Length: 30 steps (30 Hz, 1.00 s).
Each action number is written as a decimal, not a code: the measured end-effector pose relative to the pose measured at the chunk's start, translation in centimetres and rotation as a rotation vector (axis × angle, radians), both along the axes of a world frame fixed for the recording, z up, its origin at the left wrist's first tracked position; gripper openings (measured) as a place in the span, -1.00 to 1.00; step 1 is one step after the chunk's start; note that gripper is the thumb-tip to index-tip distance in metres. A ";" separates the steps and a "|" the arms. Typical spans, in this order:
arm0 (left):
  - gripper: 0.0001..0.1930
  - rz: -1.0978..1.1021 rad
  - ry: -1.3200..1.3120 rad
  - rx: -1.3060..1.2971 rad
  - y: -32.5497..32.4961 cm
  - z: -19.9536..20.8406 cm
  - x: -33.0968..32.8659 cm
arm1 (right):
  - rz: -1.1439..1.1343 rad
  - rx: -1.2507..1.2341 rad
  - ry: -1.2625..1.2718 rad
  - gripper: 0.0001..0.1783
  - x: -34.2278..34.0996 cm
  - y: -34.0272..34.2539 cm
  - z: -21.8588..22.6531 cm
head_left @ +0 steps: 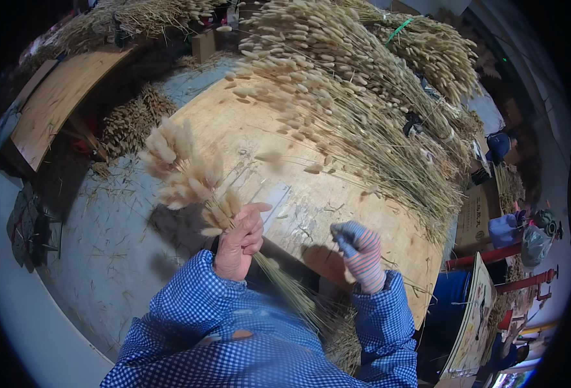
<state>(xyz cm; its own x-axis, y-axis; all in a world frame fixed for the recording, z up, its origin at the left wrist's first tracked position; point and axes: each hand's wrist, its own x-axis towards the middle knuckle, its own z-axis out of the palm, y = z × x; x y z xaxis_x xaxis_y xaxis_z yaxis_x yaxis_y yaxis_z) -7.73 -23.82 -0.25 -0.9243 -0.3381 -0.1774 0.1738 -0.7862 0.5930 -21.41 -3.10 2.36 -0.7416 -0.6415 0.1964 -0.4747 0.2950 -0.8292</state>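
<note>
My left hand, bare, grips a small bunch of dried fluffy-headed grass by its stems. The pale heads fan up to the left and the stems run down past my wrist. My right hand wears a striped knit glove with blue fingertips. It hovers over the plywood table with fingers curled and nothing visible in them. A large heap of the same dried grass lies across the table's far and right side. Both sleeves are blue-and-white checked.
A second plywood board stands at the left with more grass bundles on the concrete floor. Another person in blue sits at the far right. Cardboard boxes and red poles crowd the right side.
</note>
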 end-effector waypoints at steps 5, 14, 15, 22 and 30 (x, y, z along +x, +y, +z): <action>-0.61 -0.038 0.060 -0.086 0.4 0.1 0.3 | 0.163 0.234 0.282 -0.81 2.4 0.2 -0.3; -0.92 0.042 0.050 0.167 1.1 -1.3 1.2 | 0.172 0.286 0.091 -0.78 5.6 1.4 -0.2; -0.85 0.137 -0.079 0.205 1.1 -1.0 1.2 | 0.214 0.208 0.056 -0.75 5.4 1.9 0.0; -0.50 0.155 0.039 -0.128 2.0 1.0 0.8 | -0.122 0.301 0.280 -0.67 3.6 11.4 -0.3; -0.52 0.216 0.012 -0.175 2.1 1.7 0.7 | -0.789 0.527 0.457 -0.86 3.6 30.5 -6.2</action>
